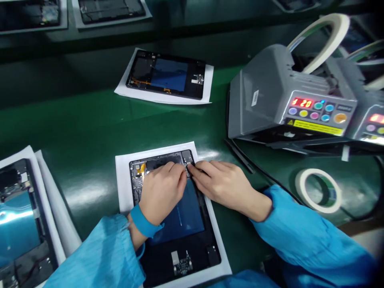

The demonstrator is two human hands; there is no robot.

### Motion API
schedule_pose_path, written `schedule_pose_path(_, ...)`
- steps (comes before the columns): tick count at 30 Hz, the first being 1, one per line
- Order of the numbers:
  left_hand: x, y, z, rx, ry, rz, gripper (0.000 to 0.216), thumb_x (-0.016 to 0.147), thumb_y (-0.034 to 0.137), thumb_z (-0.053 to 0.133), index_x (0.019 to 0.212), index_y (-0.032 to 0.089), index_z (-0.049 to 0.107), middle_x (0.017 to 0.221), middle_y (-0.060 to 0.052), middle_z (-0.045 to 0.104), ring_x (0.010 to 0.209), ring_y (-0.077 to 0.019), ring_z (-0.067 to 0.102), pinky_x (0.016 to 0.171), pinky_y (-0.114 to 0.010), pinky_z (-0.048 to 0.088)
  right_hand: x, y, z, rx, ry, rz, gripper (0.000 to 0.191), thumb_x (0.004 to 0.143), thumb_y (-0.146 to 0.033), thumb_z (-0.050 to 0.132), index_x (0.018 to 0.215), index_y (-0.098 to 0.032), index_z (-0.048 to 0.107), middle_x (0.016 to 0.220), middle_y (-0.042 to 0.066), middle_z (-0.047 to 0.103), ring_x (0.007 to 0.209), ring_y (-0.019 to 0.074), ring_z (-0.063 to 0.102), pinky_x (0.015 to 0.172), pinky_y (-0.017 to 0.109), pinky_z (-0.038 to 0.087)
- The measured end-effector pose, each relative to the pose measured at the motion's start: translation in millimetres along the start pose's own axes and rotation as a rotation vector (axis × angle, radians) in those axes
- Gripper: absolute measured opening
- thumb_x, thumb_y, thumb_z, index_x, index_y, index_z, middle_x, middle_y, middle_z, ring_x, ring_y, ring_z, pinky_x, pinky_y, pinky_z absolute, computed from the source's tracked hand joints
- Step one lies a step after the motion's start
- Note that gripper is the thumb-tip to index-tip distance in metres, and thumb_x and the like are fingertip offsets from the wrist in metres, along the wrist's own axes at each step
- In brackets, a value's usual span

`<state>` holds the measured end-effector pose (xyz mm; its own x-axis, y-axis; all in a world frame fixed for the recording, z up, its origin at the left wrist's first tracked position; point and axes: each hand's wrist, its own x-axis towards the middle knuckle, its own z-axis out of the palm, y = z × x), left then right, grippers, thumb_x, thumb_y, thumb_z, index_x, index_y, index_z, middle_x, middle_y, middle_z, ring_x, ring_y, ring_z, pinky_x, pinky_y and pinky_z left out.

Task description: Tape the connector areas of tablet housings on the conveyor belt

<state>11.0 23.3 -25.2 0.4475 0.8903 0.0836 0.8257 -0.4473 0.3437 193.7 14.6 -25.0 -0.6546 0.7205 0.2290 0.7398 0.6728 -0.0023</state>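
Observation:
An opened tablet (189, 216) lies on a white sheet (124, 176) in front of me, its blue battery and small circuit boards exposed. My left hand (165, 190) reaches over the tablet, fingers curled and pinched near its upper right part. A blue wrist strap (144, 222) circles that wrist. From the right, my right hand (222, 182) meets it at the same spot, with thumb and fingertips pressed together at the tablet's edge. Whatever the fingertips hold is hidden or too small to make out.
Another opened tablet (171, 76) rests on paper farther back, and one more (21, 216) sits at the left. A grey tape dispenser (270, 96) with a lit panel stands at the right. Near it are a tape roll (318, 191), a black tool (240, 157) and a cable (267, 178).

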Motion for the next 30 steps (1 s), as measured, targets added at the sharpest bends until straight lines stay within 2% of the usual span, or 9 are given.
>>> schedule_pose_path(6, 1, -1, -1, -0.018, 0.009, 0.012, 0.013, 0.089, 0.02, 0.052, 0.079, 0.019, 0.059, 0.069, 0.002, 0.057, 0.056, -0.0131, 0.053, 0.052, -0.028, 0.033, 2, 0, -3, 0.002, -0.073, 0.016, 0.028, 0.091, -0.019, 0.051, 0.115, -0.011, 0.062, 0.095, 0.007, 0.063, 0.074, 0.0185, 0.055, 0.061, 0.033, 0.043)
schedule_pose_path(9, 2, -2, -1, -0.018, 0.011, 0.009, 0.013, 0.089, 0.019, 0.052, 0.079, 0.019, 0.06, 0.069, 0.002, 0.057, 0.056, -0.0126, 0.053, 0.052, -0.028, 0.034, -7, -1, -10, 0.094, -0.09, 0.016, 0.031, 0.09, -0.022, 0.054, 0.118, -0.012, 0.06, 0.104, 0.008, 0.062, 0.081, 0.0213, 0.057, 0.067, 0.035, 0.047)
schedule_pose_path(12, 1, -3, -2, 0.048, 0.015, 0.063, 0.015, 0.092, 0.02, 0.049, 0.098, 0.019, 0.062, 0.075, 0.001, 0.058, 0.059, -0.0139, 0.056, 0.053, -0.028, 0.038, -37, -5, -24, 0.243, 0.029, 0.013, 0.027, 0.09, -0.019, 0.055, 0.115, -0.012, 0.06, 0.105, 0.009, 0.064, 0.086, 0.0219, 0.058, 0.074, 0.037, 0.049)
schedule_pose_path(15, 1, -2, -5, 0.201, -0.035, 0.203, 0.029, 0.092, 0.018, 0.045, 0.117, 0.02, 0.058, 0.079, -0.001, 0.057, 0.062, -0.0163, 0.056, 0.053, -0.028, 0.04, -80, -2, -41, 0.284, 0.232, 0.183, 0.029, 0.086, -0.01, 0.058, 0.114, -0.016, 0.061, 0.1, 0.008, 0.065, 0.085, 0.0202, 0.061, 0.079, 0.037, 0.051)
schedule_pose_path(17, 0, 1, -8, 0.294, -0.066, 0.269, 0.031, 0.09, 0.015, 0.044, 0.117, 0.018, 0.06, 0.079, -0.003, 0.056, 0.062, -0.0176, 0.056, 0.052, -0.029, 0.041, -106, 9, -48, 0.188, 0.35, 0.351, 0.036, 0.082, -0.007, 0.061, 0.116, -0.02, 0.06, 0.097, 0.007, 0.065, 0.082, 0.0198, 0.062, 0.074, 0.035, 0.052)
schedule_pose_path(20, 2, 3, -11, 0.41, -0.041, 0.325, 0.034, 0.089, 0.012, 0.042, 0.118, 0.014, 0.061, 0.076, -0.004, 0.055, 0.06, -0.0193, 0.055, 0.052, -0.031, 0.042, -134, 39, -49, -0.128, 0.491, 0.523, 0.039, 0.081, -0.01, 0.064, 0.117, -0.023, 0.059, 0.095, 0.007, 0.065, 0.08, 0.0216, 0.063, 0.067, 0.033, 0.052)
schedule_pose_path(23, 7, 6, -13, 0.507, 0.031, 0.38, 0.035, 0.09, 0.014, 0.039, 0.118, 0.01, 0.061, 0.071, -0.005, 0.054, 0.057, -0.0205, 0.053, 0.05, -0.033, 0.041, -153, 79, -47, -0.426, 0.521, 0.634, 0.035, 0.082, -0.019, 0.065, 0.116, -0.02, 0.058, 0.1, 0.01, 0.064, 0.09, 0.0265, 0.062, 0.076, 0.039, 0.052)
schedule_pose_path(26, 3, 10, -20, 0.495, 0.037, 0.413, 0.035, 0.092, 0.017, 0.037, 0.116, 0.009, 0.062, 0.071, -0.006, 0.056, 0.06, -0.0226, 0.055, 0.052, -0.035, 0.043, -161, 107, -45, -0.522, 0.492, 0.68, 0.034, 0.084, -0.024, 0.063, 0.117, -0.017, 0.056, 0.106, 0.014, 0.062, 0.098, 0.0284, 0.06, 0.082, 0.043, 0.05)
schedule_pose_path(30, -26, 1, -40, 0.33, 0.057, 0.42, 0.033, 0.095, 0.027, 0.037, 0.105, 0.013, 0.065, 0.089, -0.01, 0.064, 0.074, -0.0251, 0.061, 0.066, -0.039, 0.046, -157, 121, -42, -0.498, 0.492, 0.647, 0.027, 0.086, -0.022, 0.061, 0.113, -0.018, 0.059, 0.105, 0.013, 0.063, 0.097, 0.026, 0.059, 0.082, 0.04, 0.048)
